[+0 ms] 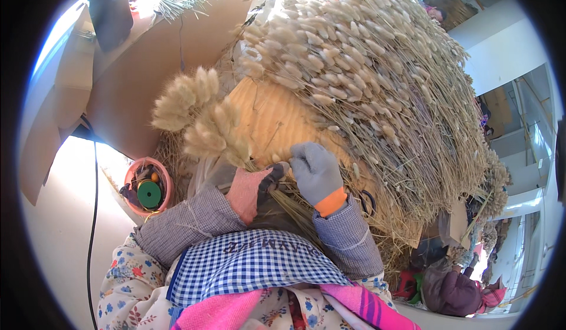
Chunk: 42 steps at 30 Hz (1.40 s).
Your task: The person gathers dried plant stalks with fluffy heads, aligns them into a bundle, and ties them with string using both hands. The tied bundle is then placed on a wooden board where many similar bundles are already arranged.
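Note:
My left hand [256,188], in a pink and dark work glove, is closed around the stems of a bunch of dried bunny-tail grass [199,113], whose fluffy heads fan out to the upper left. Beside it, my right hand [316,175], in a grey glove with an orange cuff, has curled fingers close to the left fingertips. Whether it pinches anything cannot be told. The stems [292,204] run down between the forearms. Under and behind the hands lies an orange-brown ridged board [274,118]. Dark scissor handles [368,202] rest right of the right hand.
A large heap of dried bunny-tail grass [376,87] fills the right. At left stand a pink bucket [169,184] holding a green spool [149,194], and cardboard [128,91]. A black cable [94,206] hangs at far left. Another person [457,292] is at lower right.

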### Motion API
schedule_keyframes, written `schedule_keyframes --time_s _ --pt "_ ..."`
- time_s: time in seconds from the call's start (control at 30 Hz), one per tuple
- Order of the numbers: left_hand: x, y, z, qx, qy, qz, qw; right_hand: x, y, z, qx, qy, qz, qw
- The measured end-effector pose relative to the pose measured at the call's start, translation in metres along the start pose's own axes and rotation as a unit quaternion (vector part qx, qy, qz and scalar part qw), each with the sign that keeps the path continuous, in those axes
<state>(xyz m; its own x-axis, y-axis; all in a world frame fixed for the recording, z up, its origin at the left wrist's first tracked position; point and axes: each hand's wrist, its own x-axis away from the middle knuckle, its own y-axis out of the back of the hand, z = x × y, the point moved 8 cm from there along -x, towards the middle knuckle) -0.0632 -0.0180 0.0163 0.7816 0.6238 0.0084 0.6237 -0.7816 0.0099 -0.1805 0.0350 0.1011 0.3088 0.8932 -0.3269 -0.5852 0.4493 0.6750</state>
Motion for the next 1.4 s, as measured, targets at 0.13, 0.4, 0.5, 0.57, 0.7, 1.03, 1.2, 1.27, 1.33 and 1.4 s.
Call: schedule_keyframes --time_s 0.13,0.4,0.5,0.57,0.7,1.03,1.2,1.27,1.33,1.4 --pt "0.007 -0.008 -0.004 -0.136 -0.076 0.067 0.986 0.003 0.003 0.009 0.016 0.032 -0.023 0.999" --pt "0.008 -0.017 0.005 -0.212 -0.105 0.109 0.965 0.011 0.007 0.017 0.035 0.063 -0.063 0.995" --pt "0.005 -0.017 0.017 -0.066 -0.030 0.103 0.992 0.016 0.007 0.019 0.062 0.065 -0.078 0.993" --pt "0.006 -0.015 0.009 -0.090 -0.074 0.075 0.990 0.018 0.008 0.019 0.097 0.061 -0.093 0.989" --pt "0.013 -0.018 -0.018 -0.197 -0.192 0.064 0.959 0.017 0.010 0.014 0.070 0.050 -0.077 0.993" --pt "0.009 -0.023 -0.007 -0.128 -0.035 0.131 0.983 0.017 0.012 0.018 0.029 0.059 -0.067 0.996" --pt "0.014 -0.027 -0.031 -0.178 -0.138 0.140 0.964 0.016 0.006 0.018 -0.020 0.045 -0.043 0.998" --pt "0.011 -0.022 -0.022 -0.046 -0.011 0.126 0.991 0.015 0.012 0.018 -0.072 0.039 -0.072 0.994" --pt "0.014 -0.028 0.000 0.220 0.179 0.113 0.952 0.014 0.015 0.021 -0.049 0.057 -0.075 0.994" --pt "0.013 -0.030 0.007 0.189 0.204 0.112 0.954 0.014 0.015 0.025 -0.050 0.072 -0.063 0.994"
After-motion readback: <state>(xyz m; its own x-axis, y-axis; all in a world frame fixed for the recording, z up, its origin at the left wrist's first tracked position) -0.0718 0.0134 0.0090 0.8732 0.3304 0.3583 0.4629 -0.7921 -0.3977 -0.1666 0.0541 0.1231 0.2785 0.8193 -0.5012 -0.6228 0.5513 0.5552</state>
